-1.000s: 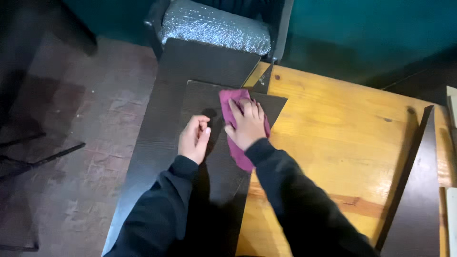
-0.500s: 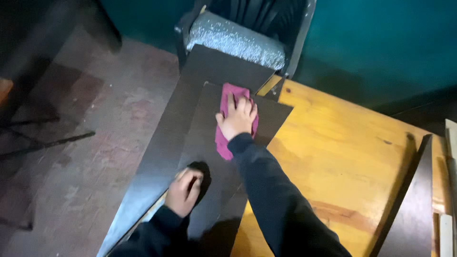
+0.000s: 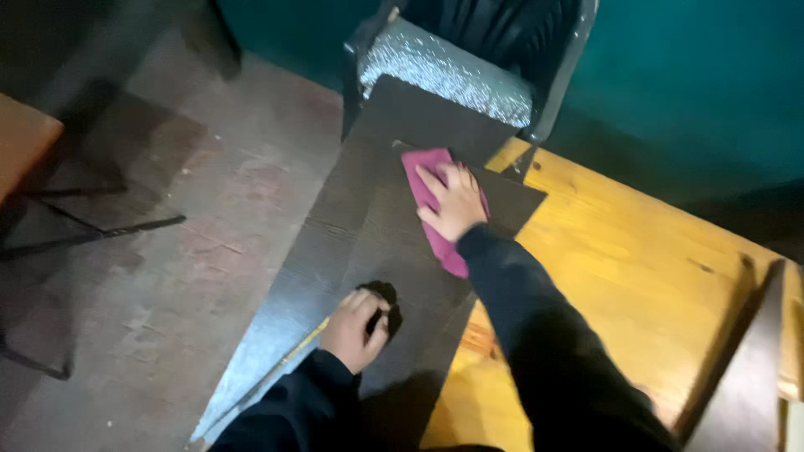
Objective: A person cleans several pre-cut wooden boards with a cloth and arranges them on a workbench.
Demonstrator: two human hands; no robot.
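Observation:
A magenta cloth (image 3: 432,209) lies on a dark brown board (image 3: 394,243) that rests over a longer dark board (image 3: 335,209). My right hand (image 3: 452,201) presses flat on the cloth near the board's far end, fingers spread. My left hand (image 3: 356,329) rests palm down on the near part of the upper board, close to its left edge, holding nothing. Both arms wear dark sleeves.
A yellow wooden table (image 3: 620,276) carries the boards on its left side. Another dark board (image 3: 745,368) lies along the table's right edge. A chair with a silver cushion (image 3: 444,71) stands beyond the boards. Reddish floor (image 3: 167,251) lies to the left.
My right hand has pushed the cloth toward the far end of the board. My left hand moved back from beside the cloth to the near part of the board.

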